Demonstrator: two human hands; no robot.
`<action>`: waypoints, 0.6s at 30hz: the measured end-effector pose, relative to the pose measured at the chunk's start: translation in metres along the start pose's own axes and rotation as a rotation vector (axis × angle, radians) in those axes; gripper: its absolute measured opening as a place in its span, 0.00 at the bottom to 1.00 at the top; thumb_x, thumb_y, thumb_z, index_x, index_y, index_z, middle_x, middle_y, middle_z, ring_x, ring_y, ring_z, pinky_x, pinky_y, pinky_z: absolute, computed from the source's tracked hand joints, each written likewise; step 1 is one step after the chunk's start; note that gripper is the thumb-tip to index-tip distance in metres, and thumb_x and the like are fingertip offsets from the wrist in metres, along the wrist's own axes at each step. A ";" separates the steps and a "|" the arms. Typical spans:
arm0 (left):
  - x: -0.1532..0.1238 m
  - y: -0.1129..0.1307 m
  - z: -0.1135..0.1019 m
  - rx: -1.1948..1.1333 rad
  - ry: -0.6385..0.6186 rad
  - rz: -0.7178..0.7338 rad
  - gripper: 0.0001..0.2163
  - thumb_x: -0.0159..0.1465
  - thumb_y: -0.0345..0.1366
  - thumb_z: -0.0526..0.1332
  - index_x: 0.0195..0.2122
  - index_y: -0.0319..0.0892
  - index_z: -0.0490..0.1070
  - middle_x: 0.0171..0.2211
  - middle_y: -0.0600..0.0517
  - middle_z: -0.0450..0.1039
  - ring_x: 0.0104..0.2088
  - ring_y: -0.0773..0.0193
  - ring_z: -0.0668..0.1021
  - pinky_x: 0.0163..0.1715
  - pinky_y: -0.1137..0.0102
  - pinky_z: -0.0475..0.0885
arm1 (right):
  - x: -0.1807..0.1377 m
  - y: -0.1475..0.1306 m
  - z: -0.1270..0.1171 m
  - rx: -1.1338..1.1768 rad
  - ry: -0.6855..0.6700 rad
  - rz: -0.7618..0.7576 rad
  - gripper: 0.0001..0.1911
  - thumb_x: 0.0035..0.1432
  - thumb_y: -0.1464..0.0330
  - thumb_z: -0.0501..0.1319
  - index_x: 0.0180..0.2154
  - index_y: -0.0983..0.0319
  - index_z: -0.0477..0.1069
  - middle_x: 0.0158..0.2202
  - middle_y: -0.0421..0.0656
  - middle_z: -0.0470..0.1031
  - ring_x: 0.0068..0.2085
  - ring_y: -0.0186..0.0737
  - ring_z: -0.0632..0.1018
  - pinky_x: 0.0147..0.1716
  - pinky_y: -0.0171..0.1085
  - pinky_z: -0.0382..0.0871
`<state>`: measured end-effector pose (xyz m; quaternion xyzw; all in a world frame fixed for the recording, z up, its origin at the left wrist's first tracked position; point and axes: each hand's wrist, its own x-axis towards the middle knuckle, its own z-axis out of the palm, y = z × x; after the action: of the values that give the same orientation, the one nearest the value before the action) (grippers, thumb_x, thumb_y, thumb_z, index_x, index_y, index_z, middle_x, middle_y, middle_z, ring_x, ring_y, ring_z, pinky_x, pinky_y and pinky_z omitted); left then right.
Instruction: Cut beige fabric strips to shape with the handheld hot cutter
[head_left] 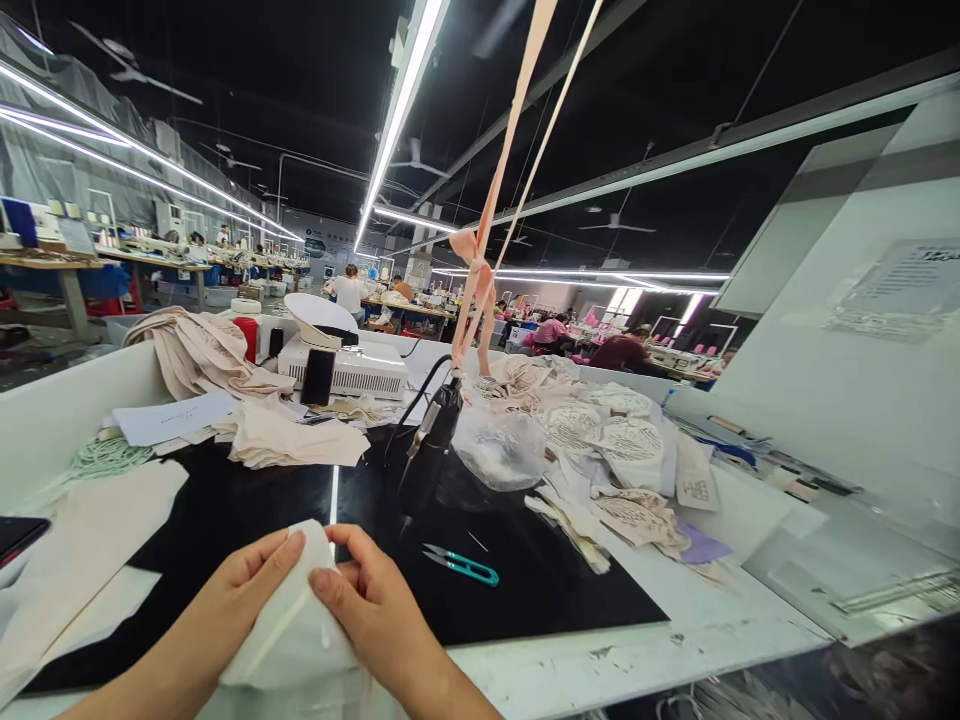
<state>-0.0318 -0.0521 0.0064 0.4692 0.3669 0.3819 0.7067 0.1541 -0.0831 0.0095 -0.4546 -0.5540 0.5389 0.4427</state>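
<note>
Between my two hands, low in the head view, is a piece of white fabric, rounded at its top edge. My left hand grips its left side, with the thumb pressed on the front. On the other side my right hand pinches it between thumb and curled fingers. The lower part of the cloth hangs toward me, off the table's front. Teal thread snips lie on the black mat to the right of my hands, beside a thin metal pin or needle.
A black corded tool hangs from peach fabric strips above the mat. Beige fabric pieces and a clear plastic bag lie behind. A white scale with a phone against it stands farther back. Patterned pieces are piled right.
</note>
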 end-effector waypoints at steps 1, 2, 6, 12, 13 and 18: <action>0.003 0.002 -0.006 0.015 0.025 0.002 0.36 0.53 0.71 0.85 0.41 0.41 0.85 0.28 0.51 0.80 0.31 0.57 0.80 0.34 0.68 0.74 | 0.003 -0.001 -0.001 -0.002 -0.014 0.019 0.49 0.49 0.25 0.78 0.55 0.55 0.79 0.27 0.31 0.70 0.27 0.33 0.64 0.31 0.35 0.62; 0.006 0.004 -0.012 0.038 0.050 0.011 0.36 0.54 0.72 0.83 0.40 0.41 0.84 0.28 0.52 0.80 0.30 0.58 0.79 0.32 0.69 0.73 | 0.006 -0.002 -0.003 -0.006 -0.033 0.038 0.48 0.47 0.27 0.80 0.54 0.56 0.81 0.28 0.32 0.72 0.28 0.34 0.67 0.31 0.35 0.63; 0.017 0.028 -0.034 0.214 0.115 0.121 0.33 0.58 0.71 0.80 0.33 0.43 0.77 0.28 0.54 0.76 0.29 0.61 0.73 0.30 0.70 0.66 | 0.024 -0.006 -0.013 -0.056 -0.119 0.078 0.37 0.49 0.34 0.83 0.43 0.58 0.85 0.32 0.37 0.80 0.32 0.37 0.75 0.33 0.34 0.68; 0.054 0.084 -0.072 0.431 0.341 0.275 0.30 0.62 0.68 0.76 0.29 0.44 0.72 0.27 0.55 0.70 0.34 0.58 0.72 0.35 0.68 0.65 | 0.088 0.002 -0.039 -0.130 -0.078 0.007 0.29 0.53 0.42 0.82 0.28 0.59 0.79 0.23 0.33 0.70 0.26 0.33 0.67 0.28 0.33 0.60; 0.063 0.092 -0.078 0.441 0.376 0.283 0.29 0.64 0.66 0.76 0.28 0.45 0.71 0.26 0.56 0.68 0.34 0.58 0.71 0.35 0.68 0.64 | 0.100 0.002 -0.044 -0.139 -0.044 -0.007 0.28 0.53 0.43 0.82 0.28 0.59 0.79 0.23 0.33 0.70 0.26 0.33 0.66 0.27 0.34 0.58; 0.121 0.126 -0.101 0.473 0.473 0.279 0.23 0.75 0.52 0.74 0.30 0.43 0.72 0.29 0.57 0.69 0.33 0.62 0.74 0.35 0.69 0.69 | 0.163 -0.004 -0.070 -0.156 0.205 -0.055 0.25 0.56 0.45 0.80 0.38 0.59 0.85 0.25 0.33 0.71 0.25 0.34 0.69 0.25 0.35 0.60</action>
<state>-0.0915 0.1273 0.0763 0.5641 0.5309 0.4770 0.4153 0.1905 0.0905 0.0154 -0.5249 -0.5583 0.4324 0.4751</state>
